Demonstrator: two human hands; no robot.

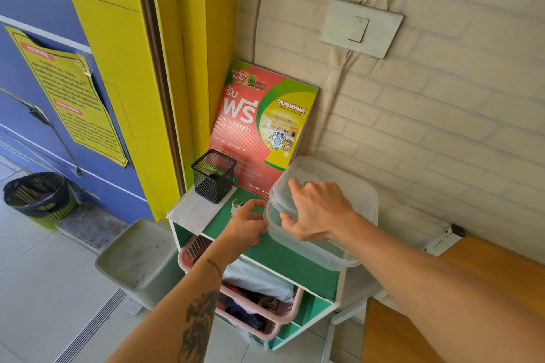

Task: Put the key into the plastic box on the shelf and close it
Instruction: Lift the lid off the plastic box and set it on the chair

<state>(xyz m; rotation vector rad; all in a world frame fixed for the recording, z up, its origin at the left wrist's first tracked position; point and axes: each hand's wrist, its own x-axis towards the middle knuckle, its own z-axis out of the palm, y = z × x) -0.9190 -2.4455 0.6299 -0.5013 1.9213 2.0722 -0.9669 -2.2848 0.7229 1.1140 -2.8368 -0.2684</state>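
Note:
A clear plastic box (348,247) with a clear lid (351,186) stands on the right of the green shelf top (283,256). My right hand (317,209) grips the lid's left edge and holds that side raised off the box. My left hand (246,225) touches the box's left rim with its fingers, steadying it. The key (236,205), a small metal bunch on a ring, lies on the shelf top just beyond my left hand's fingertips, next to the mesh holder. No hand holds the key.
A black mesh pen holder (213,175) stands at the shelf's back left. A red and green poster (259,127) leans on the brick wall. Pink baskets (262,300) with cloth fill the shelf below. A grey bin (138,253) sits on the floor at left, a wooden bench (442,303) at right.

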